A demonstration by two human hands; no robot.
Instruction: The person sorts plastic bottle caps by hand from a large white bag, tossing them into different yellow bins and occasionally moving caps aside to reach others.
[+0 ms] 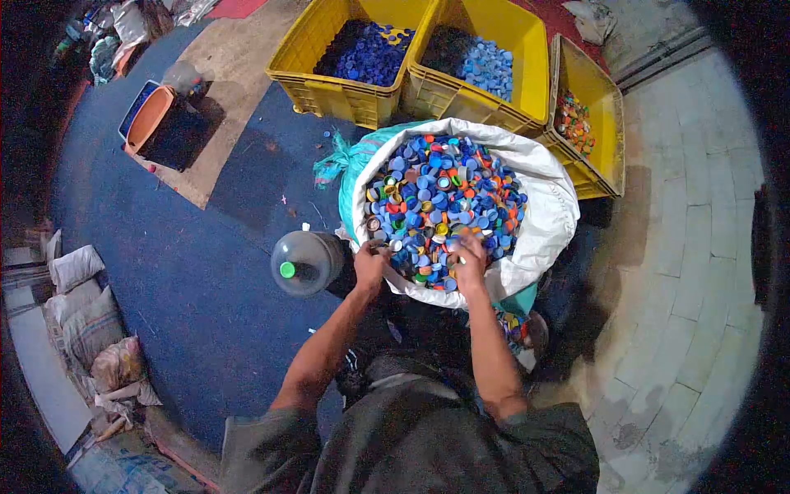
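Observation:
A white woven sack [547, 198] stands in front of me with its rim rolled outward, full of loose plastic bottle caps [440, 185] in blue, orange, green, white and other colours. At the sack's near left edge is my left hand [372, 265], its fingers bent together over the caps; whatever is between them is too small to name. My right hand [469, 261] is over the near right part of the caps. Its fingers curl closed, and a pale spot shows by the fingertips, but I cannot make out what it is.
Beyond the sack stand yellow crates with dark blue caps [374, 58], light blue caps [488, 70] and orange caps [574, 123]. A clear jug with a green cap [287, 269] is at left. An orange tub [151, 118] lies farther off; filled sacks [86, 313] line the left.

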